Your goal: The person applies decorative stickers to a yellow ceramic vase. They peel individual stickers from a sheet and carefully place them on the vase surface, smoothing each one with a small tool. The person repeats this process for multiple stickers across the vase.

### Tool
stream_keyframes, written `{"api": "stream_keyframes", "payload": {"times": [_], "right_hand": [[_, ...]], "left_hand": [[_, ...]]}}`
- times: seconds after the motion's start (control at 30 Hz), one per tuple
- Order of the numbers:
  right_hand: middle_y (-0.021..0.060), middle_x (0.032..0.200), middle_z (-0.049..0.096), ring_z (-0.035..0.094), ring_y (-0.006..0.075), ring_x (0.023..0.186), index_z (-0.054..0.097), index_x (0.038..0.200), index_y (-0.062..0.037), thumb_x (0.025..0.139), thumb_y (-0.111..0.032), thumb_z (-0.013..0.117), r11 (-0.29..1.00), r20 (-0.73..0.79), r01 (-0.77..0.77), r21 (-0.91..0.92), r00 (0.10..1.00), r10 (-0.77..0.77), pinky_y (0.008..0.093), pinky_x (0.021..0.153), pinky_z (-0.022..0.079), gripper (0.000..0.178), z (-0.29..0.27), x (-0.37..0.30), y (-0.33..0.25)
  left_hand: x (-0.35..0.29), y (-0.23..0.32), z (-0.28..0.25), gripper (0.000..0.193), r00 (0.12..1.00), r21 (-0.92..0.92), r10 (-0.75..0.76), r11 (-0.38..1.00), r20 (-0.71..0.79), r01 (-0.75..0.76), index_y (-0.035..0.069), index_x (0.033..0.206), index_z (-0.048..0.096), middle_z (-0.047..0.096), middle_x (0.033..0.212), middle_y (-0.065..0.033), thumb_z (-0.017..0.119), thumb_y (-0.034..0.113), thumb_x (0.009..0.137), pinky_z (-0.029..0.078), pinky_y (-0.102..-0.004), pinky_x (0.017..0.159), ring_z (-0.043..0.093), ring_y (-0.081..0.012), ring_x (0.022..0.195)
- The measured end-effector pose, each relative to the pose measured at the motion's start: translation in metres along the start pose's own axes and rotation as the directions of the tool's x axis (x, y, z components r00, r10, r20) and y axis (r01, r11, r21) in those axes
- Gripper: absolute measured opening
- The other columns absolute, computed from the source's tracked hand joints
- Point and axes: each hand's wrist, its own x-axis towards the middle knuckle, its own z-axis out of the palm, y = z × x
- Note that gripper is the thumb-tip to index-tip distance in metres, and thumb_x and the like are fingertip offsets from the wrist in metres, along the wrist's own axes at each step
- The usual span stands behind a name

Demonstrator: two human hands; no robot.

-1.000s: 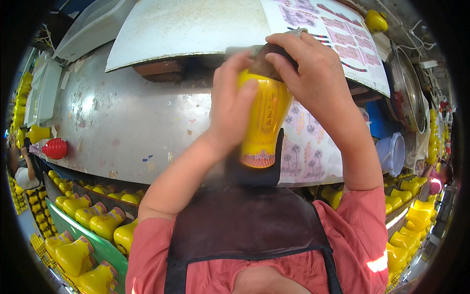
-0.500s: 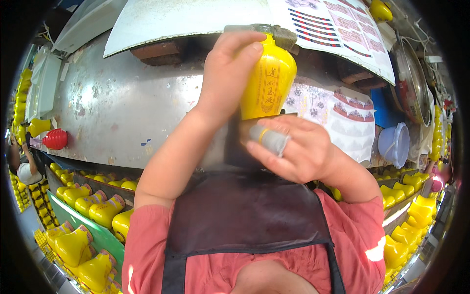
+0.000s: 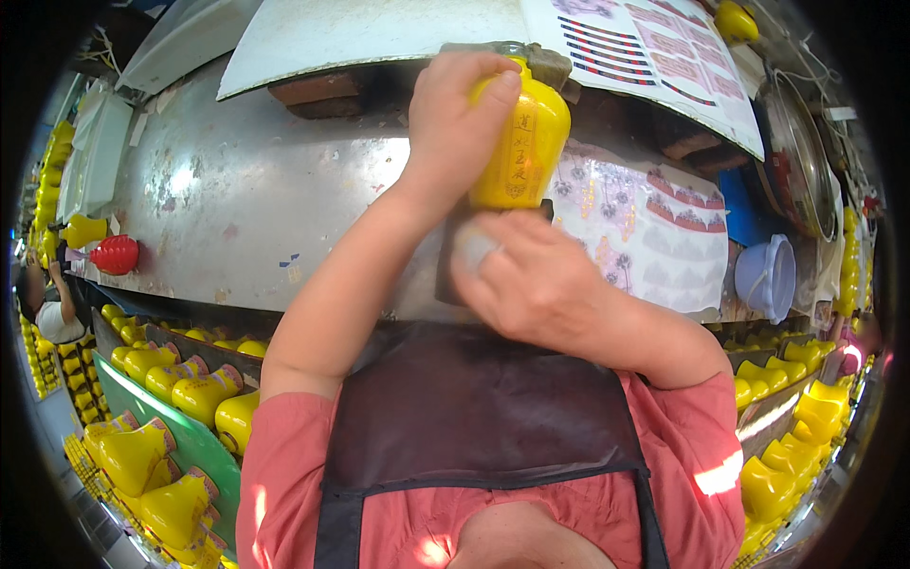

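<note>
A glossy yellow bottle (image 3: 531, 142) with dark printed characters lies with its neck end away from me, tilted slightly. My left hand (image 3: 464, 114) wraps its left side and shoulder, thumb on top near the neck. A grey-brown block (image 3: 550, 66) sits against the neck end. Just below the bottle's base, my right hand (image 3: 531, 275) is closed and blurred by motion. A pale grey wrap (image 3: 474, 251) covers part of its fingers. A small dark edge shows between the right hand and the base; what the fingers hold is hidden.
Printed decal sheets (image 3: 635, 228) lie right of the bottle; more lie on the raised white board (image 3: 398, 38) beyond. A lilac bucket (image 3: 766, 275) and a red ribbed object (image 3: 116, 254) stand at the sides. Yellow vessels (image 3: 204, 394) fill racks on both sides; another person (image 3: 57, 308) is far left.
My right hand has moved left and tucked in under the bottle's base. The bottle has turned slightly in my left hand, and its base has shifted a little away from me.
</note>
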Motion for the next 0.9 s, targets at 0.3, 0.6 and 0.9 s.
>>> {"api": "stream_keyframes", "payload": {"times": [0.3,0.6,0.9], "right_hand": [[0.0046,0.086,0.069,0.069,0.025,0.078,0.072,0.099,-0.0124,0.074,-0.004,0.075,0.952,-0.204,-0.219,0.213,0.943,0.263,0.0358,0.069,0.057,0.026,-0.015,-0.033,0.034],[0.0086,0.094,0.071,0.07,0.0308,0.083,0.064,0.096,-0.0089,0.073,0.01,0.076,0.778,-0.2,-0.543,0.316,0.763,0.614,0.038,0.073,0.056,0.032,0.006,-0.075,0.022],[0.0065,0.101,0.069,0.067,0.0128,0.085,0.061,0.12,-0.0028,0.092,-0.003,0.076,0.518,-0.101,-0.688,0.508,0.55,0.829,0.0282,0.074,0.055,0.032,0.007,-0.05,0.036]], "left_hand": [[-0.003,-0.002,0.002,0.031,1.0,-0.013,-0.004,1.0,-0.006,0.004,0.004,0.116,0.071,0.059,0.117,-0.0075,0.054,0.027,0.107,0.044,-0.0298,0.1,0.057,-0.0167,0.108],[-0.004,-0.003,0.004,0.033,0.996,-0.127,-0.086,0.988,0.0,0.086,0.002,0.117,0.07,0.056,0.119,-0.0064,0.052,0.029,0.109,0.045,-0.0284,0.098,0.056,-0.0143,0.109],[-0.005,0.009,0.003,0.031,0.997,-0.062,-0.076,0.995,0.021,0.077,0.002,0.119,0.068,0.056,0.12,-0.0078,0.052,0.026,0.109,0.044,-0.0289,0.1,0.056,-0.0154,0.111]]}}
